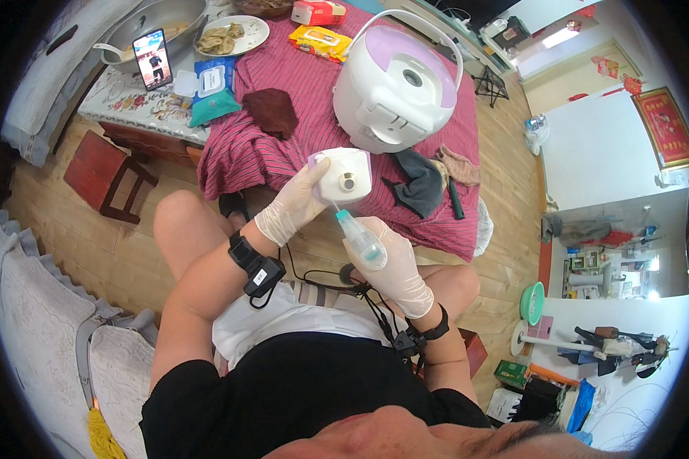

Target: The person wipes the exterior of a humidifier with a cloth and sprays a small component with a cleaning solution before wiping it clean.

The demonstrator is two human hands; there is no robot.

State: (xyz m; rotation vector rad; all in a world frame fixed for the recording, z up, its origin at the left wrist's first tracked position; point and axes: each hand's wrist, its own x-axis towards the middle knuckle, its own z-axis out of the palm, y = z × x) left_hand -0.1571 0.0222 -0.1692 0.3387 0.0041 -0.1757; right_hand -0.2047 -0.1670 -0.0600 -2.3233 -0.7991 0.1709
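Observation:
My left hand (293,207), in a pale thin glove, grips a small white and lilac plastic part (353,166) above the table's front edge, thumb on its top face. A round hole with a metallic-looking rim shows in that face. In my gloved right hand (401,265) is a small tool with a clear handle (360,236) and a teal collar. Its thin tip reaches the part's lower edge; whether it touches is too fine to tell. Just beyond, a white rice cooker (356,103) with a lilac lid and raised carrying handle stands on the table.
A striped pink cloth (316,74) covers the table. On it lie a dark red rag (271,113), a grey cloth (416,183), a dark-handled tool (455,199) and wipes packs (213,92). A phone (153,60) leans by a metal basin (178,14). Black cables (321,279) hang between my arms.

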